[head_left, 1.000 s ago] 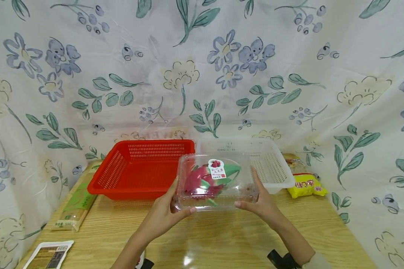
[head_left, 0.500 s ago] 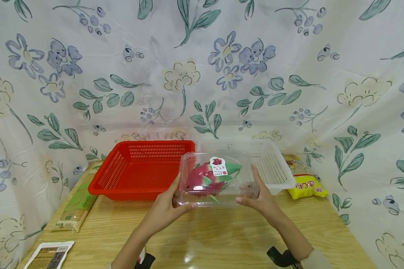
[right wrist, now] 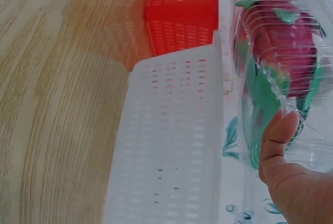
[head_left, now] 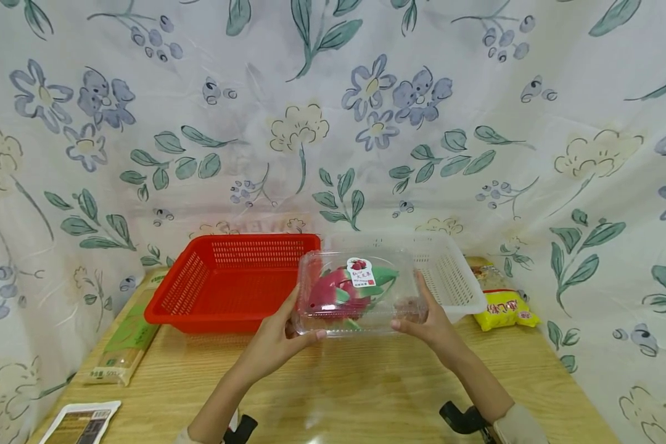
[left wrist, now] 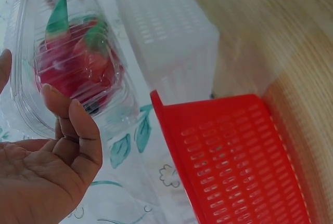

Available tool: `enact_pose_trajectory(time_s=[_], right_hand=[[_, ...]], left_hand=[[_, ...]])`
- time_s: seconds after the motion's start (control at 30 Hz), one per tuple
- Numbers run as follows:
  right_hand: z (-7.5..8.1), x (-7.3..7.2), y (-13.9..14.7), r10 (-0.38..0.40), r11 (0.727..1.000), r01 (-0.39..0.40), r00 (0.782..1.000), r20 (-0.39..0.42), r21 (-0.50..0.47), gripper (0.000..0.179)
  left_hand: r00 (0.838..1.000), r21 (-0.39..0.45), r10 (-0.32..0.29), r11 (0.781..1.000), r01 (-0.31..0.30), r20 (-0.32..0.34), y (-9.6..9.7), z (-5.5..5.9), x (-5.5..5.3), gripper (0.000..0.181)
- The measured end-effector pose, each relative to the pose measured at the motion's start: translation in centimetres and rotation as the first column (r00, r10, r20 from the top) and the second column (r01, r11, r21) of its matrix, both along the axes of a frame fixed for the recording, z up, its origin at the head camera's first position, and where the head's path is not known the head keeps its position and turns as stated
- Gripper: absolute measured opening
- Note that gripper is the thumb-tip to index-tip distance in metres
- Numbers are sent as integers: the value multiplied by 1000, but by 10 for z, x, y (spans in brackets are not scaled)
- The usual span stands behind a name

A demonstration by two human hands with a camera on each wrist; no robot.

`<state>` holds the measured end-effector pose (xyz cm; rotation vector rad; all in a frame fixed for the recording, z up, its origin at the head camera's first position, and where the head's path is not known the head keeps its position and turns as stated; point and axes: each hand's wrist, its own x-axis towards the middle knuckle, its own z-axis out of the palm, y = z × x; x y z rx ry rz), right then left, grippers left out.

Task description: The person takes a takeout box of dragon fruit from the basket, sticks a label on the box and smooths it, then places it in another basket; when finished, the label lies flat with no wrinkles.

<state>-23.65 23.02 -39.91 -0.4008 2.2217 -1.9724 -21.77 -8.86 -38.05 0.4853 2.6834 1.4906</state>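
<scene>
Head view, lower centre of the frame: two forearms rise from the bottom edge over the pale wooden desk point(head_left: 366, 394), and between them the left hand point(head_left: 274, 345) and the right hand point(head_left: 430, 327) carry a clear, ribbed plastic clamshell box point(head_left: 357, 293) with a red dragon fruit with green scales point(head_left: 338, 293) inside. Each hand clasps one short end, thumb along the near rim and fingers point(left wrist: 78, 130) curled round the box's end; the right wrist view shows only the thumb pressed on the plastic point(right wrist: 278, 141). Compared with a second ago the box sits slightly higher in the frame and farther from the person, its near edge now level with the front rims of the baskets rather than below them; I judge it is being carried forward and up off the desk. Its long axis runs left to right across the frame, lid and white sticker label point(head_left: 362, 273) facing up toward the camera, tilted a little; the fruit's green tip points right. Behind the box stand a red perforated plastic basket point(head_left: 227, 277) at centre left and a white perforated plastic basket point(head_left: 449, 271) at centre right, touching side by side. A yellow snack packet point(head_left: 505, 308) lies right of them, a long green noodle pack point(head_left: 124, 339) at left, and a floral cloth point(head_left: 333, 111) fills the upper frame.
</scene>
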Motion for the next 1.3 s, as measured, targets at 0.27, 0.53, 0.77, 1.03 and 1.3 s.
enact_pose_trajectory(time_s=[0.27,0.53,0.77,1.03,1.3], right_hand=[[2,-7,2,-13,1000,13,1000,12,-5,109],[3,-12,4,-21,1000,21,999,25,-3,109],[2,-14,7,-22,1000,22,1000,20,11,108],[1,-16,10,-23,999,22,999,23,23,106],[1,-20,15,-15,999,15,1000,9,28,104]], left_hand=[[999,39,-29,999,30,-19,0,-2,-9,95],[999,68,-38,997,38,0,3,-3,-15,93],[999,64,-45,997,46,-17,5,-5,-17,93],[998,71,-54,996,56,-36,7,-3,-18,92],[998,92,-65,994,66,-15,11,-4,-19,90]])
